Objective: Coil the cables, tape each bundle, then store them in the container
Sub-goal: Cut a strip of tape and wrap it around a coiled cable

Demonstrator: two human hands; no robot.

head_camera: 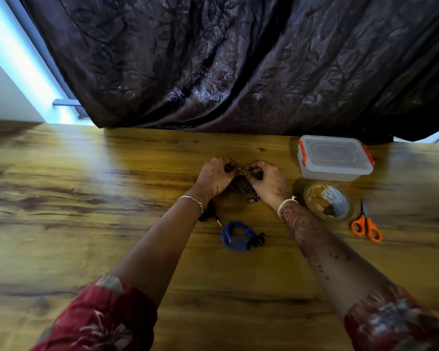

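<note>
The left hand (214, 174) and right hand (266, 181) meet knuckle to knuckle, and their curled fingers hide most of the grey cable coil (241, 184) they grip. Only its lower arc shows between the wrists, and whatever small piece the fingertips pinch at its top is too small and blurred to make out. Two small dark ends hang from the coil just beside the right wrist. The coil is thin and wound into a tight loop, held at the middle of the desk (86, 224). Both forearms reach forward from red patterned sleeves, wrists bent down. A black cable (212, 214) is mostly covered by the left wrist, with only its plug tip showing. Nearer the person lies a blue cable coil (235, 235), with dark ends on its right side. To the right sit a tape roll (327, 201), orange-handled scissors (365, 224) and, further back, the closed clear container (335, 158) with orange clips. A dark curtain (238, 59) hangs behind.
</note>
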